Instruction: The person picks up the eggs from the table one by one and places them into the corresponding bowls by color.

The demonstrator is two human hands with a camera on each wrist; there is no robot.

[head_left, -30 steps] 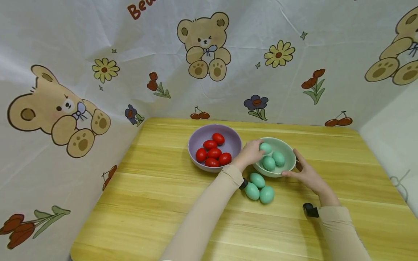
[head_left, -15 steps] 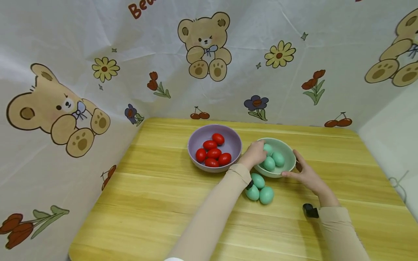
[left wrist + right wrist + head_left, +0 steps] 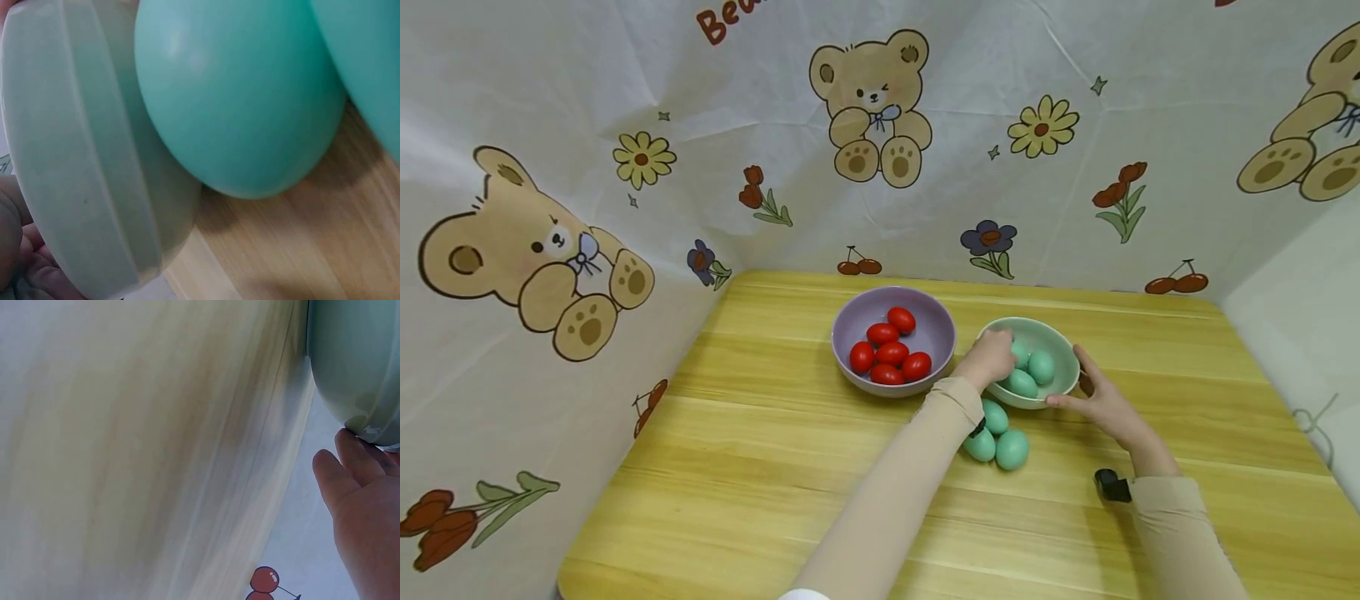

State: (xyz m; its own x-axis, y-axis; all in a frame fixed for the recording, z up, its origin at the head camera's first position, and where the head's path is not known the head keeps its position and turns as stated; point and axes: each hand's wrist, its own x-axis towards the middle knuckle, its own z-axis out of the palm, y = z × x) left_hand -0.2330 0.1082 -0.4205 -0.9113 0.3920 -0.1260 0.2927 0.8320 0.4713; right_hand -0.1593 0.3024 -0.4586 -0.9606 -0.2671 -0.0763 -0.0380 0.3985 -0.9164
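Observation:
My left hand (image 3: 990, 357) reaches over the left rim of the pale green bowl (image 3: 1036, 333), fingers bent against a green egg (image 3: 1020, 355); its fingertips are hidden inside. Two more green eggs lie beside that one in the bowl. On the bowl's right side my right hand (image 3: 1105, 408) holds it, thumb at the near rim and fingers round the outside. The right wrist view has these fingers against the bowl's outer wall (image 3: 359, 375). Three green eggs sit on the table just in front; one of these eggs (image 3: 240, 94) fills much of the left wrist view.
A purple bowl (image 3: 936, 321) with several red eggs (image 3: 891, 353) stands left of the green bowl, close to the left hand. The wooden table (image 3: 760, 467) ends at a bear-printed cloth (image 3: 685, 75) behind and at the left.
The left hand has shifted slightly right and nearer in the green bowl, and the eggs inside have shifted nearer and turned a little. The right hand and both bowls have stayed put.

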